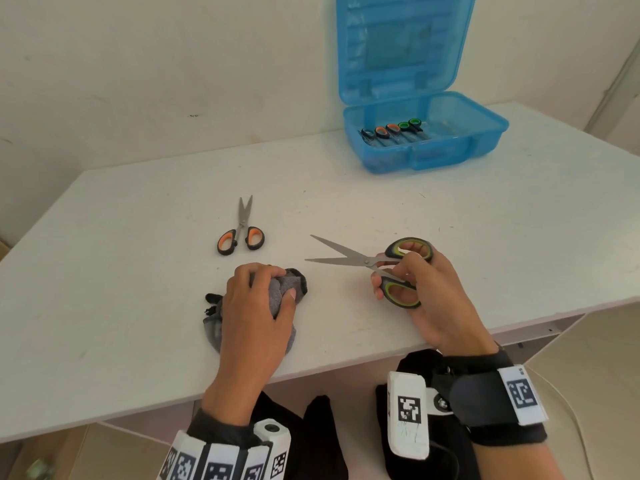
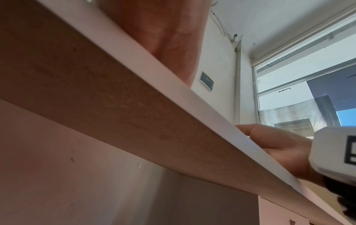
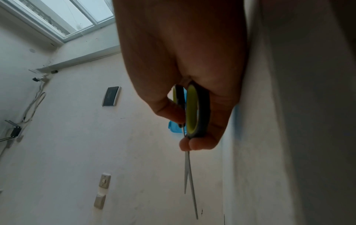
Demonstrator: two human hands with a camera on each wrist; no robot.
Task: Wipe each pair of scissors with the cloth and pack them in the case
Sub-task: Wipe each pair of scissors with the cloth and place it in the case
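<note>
My right hand [image 1: 412, 278] grips the green-and-black handles of a pair of scissors [image 1: 360, 260], blades spread apart and pointing left above the table. In the right wrist view the same green scissors [image 3: 192, 109] sit between my fingers [image 3: 200, 144], blades hanging down. My left hand [image 1: 259, 299] grips a bunched grey cloth [image 1: 284, 285] on the table, just left of the blade tips. An orange-handled pair of scissors [image 1: 242, 230] lies farther back. The open blue case [image 1: 426, 133] at the back right holds several scissors [image 1: 394, 131]. The left wrist view shows only the table edge [image 2: 173, 94].
The white table [image 1: 450, 209] ends at a front edge right under my wrists. A wall stands close behind it, and the case lid [image 1: 401, 43] leans up against that wall. Black fabric [image 1: 311, 438] lies below the table edge.
</note>
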